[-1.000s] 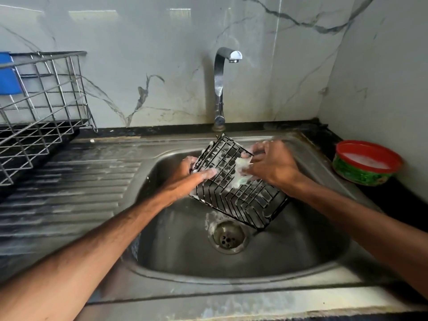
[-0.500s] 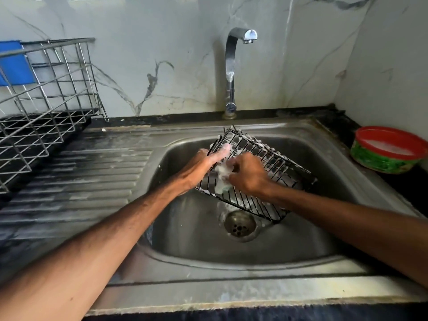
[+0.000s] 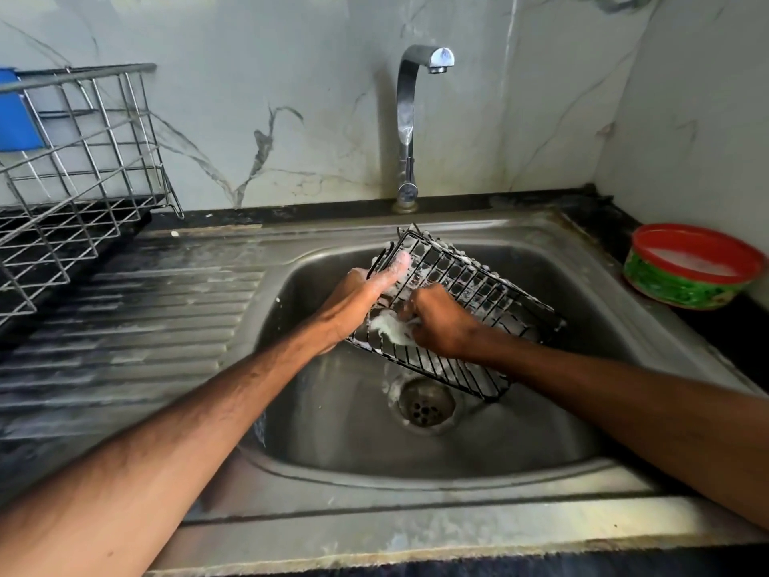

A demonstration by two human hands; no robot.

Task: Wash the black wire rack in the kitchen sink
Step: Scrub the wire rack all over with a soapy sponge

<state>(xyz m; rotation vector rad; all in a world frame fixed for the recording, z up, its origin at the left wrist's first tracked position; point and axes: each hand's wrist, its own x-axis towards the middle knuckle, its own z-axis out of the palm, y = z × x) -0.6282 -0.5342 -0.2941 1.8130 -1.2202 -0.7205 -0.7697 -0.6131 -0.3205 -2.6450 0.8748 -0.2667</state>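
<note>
The rack (image 3: pixel 478 285) hangs tilted in the middle of the frame, inside the sink (image 3: pixel 582 464), with its lower corner close above the drain (image 3: pixel 424 403). I can't tell whether it touches the basin.

The left hand (image 3: pixel 358 301) grasps the rack's left edge. Its thumb lies up the front wires and its fingers are hidden behind. The right hand (image 3: pixel 441 322) is clenched round a white soapy pad (image 3: pixel 389 326), pressed against the wires.

To my eye the rack is light and stiff, thin wire that won't flex under scrubbing. Foam coats it, so it is likely slippery. The surest hold seems to be the outer frame, with fingers hooked through the grid. No water shows at the tap (image 3: pixel 405 118), upper centre.
</note>
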